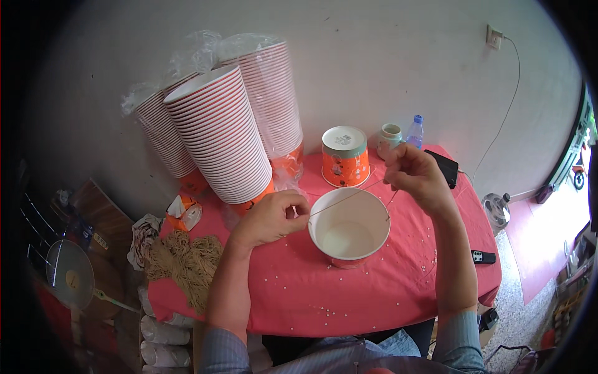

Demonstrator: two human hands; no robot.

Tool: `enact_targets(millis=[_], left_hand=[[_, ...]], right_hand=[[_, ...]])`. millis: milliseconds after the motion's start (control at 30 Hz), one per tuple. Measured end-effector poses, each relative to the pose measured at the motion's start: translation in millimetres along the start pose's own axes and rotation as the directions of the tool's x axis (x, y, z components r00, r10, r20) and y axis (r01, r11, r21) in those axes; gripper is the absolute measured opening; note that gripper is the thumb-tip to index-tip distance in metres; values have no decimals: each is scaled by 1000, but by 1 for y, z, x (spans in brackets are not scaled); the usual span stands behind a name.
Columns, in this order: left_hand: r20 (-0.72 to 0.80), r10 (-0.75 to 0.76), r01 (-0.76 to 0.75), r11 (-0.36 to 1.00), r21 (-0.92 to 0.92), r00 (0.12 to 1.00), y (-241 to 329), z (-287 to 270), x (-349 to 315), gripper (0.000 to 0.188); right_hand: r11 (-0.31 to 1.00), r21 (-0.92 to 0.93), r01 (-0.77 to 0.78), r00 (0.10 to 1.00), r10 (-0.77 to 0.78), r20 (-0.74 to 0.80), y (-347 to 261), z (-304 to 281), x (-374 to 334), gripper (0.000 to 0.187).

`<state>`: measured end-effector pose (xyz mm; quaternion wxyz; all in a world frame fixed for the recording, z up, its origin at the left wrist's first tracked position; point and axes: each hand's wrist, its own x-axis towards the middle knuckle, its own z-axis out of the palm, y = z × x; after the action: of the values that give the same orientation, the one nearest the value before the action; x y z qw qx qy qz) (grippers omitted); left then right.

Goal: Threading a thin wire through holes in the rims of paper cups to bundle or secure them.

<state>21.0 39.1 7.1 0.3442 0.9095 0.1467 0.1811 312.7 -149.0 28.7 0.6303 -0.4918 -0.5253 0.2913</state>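
Left hand (274,215), centre frame: fingers curled at the left rim of the open white-lined round paper tub (349,212), thumb and forefinger bent toward each other. Can't tell whether they clamp cord or rim.

Right hand (418,177), right of centre, raised above the tub: thumb and forefinger pinch the thin tan cord (346,199). One run slants down-left, taut, across the mouth to the left fingertips; another drops to the right rim. The tub stands upright mid-frame on the red cloth-covered table (299,305), hollow side up.

Upper left: tall leaning stacks of nested white-and-orange paper tubs (215,134), back ones in clear plastic film (202,53). Left, below the stacks: loose heap of tan cords (187,265).

Upper centre: upside-down orange-and-green paper tub (346,167), pale base up. Right of it, pale green jar (389,138), then clear bottle with blue cap (415,132). Black flat rectangular device (446,168) just right of the right hand. Small black remote with pale buttons (483,257) at the right table edge. Small white specks (327,311) scattered on the cloth, lower centre and right.
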Motion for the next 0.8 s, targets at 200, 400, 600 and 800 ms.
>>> enact_targets(millis=[200,400,600,800], left_hand=[[71,-19,20,1000,-6,997,-6,-1,-1,15],[127,-83,84,996,-5,988,-5,-1,1,17],[150,-85,88,996,-10,985,-7,-2,0,19],[105,-83,86,996,-23,991,-7,-1,-1,17]], right_hand=[[1000,3,20,998,-20,-60,-3,-12,-1,18],[999,27,45,998,-44,-50,-4,-15,-1,19],[984,166,59,997,-50,-58,-2,-13,0,15],[972,232,-32,995,53,-86,-3,-15,1,15]])
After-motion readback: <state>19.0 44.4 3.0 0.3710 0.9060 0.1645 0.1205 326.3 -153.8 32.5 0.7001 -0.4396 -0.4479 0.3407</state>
